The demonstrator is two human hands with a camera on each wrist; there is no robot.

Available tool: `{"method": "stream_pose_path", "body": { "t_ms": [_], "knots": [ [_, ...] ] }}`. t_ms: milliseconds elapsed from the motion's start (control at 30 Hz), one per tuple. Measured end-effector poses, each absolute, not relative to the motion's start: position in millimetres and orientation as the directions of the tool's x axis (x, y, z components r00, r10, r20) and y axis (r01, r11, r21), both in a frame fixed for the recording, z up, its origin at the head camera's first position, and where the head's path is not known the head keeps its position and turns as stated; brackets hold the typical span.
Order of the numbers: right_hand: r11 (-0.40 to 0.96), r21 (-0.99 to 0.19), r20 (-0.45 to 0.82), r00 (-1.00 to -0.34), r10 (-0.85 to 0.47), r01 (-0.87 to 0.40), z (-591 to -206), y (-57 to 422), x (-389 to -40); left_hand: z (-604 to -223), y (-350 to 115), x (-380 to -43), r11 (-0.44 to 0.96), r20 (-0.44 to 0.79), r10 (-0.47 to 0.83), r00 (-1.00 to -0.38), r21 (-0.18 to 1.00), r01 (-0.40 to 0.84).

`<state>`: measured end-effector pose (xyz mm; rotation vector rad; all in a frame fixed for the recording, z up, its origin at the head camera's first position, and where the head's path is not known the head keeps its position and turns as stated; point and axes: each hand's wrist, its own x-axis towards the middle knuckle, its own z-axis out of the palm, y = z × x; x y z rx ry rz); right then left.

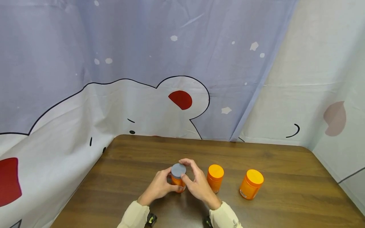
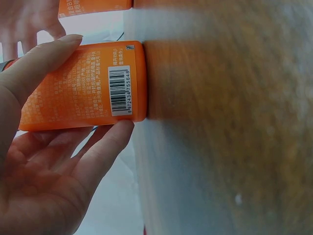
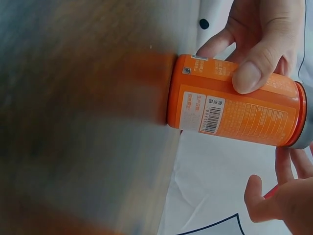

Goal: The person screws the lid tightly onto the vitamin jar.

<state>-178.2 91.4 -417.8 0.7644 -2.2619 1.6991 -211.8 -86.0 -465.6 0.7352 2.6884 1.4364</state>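
Note:
An orange bottle (image 1: 177,181) with a grey lid (image 1: 178,170) stands upright on the table. My left hand (image 1: 159,185) grips its body from the left, thumb on the near side, as the left wrist view also shows next to a barcode label (image 2: 120,90). From the right, my right hand (image 1: 199,183) holds the lid's edge between thumb and fingers. In the right wrist view the lid (image 3: 305,117) sits on the bottle top (image 3: 234,103), with part of the right hand (image 3: 288,200) at the lower right.
Two more orange bottles with orange lids stand to the right: one bottle (image 1: 215,180) close beside my right hand, the other bottle (image 1: 251,185) farther right. The brown wooden table (image 1: 296,190) ends at a printed curtain (image 1: 142,104) behind and at the sides.

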Motion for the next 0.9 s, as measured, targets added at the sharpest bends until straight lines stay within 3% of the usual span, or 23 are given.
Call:
{"method": "stream_pose_path", "body": {
  "t_ms": [333, 900],
  "knots": [
    [0.253, -0.837, 0.428, -0.868, -0.251, -0.486, -441, 92, -190, -467, -88, -212, 0.478, 0.188, 0.41, -0.893, 0.789, 0.386],
    [0.236, -0.834, 0.431, -0.856, -0.286, -0.499, -443, 91, -192, -467, -87, -212, 0.475, 0.194, 0.412, -0.89, 0.788, 0.392]
  ]
}}
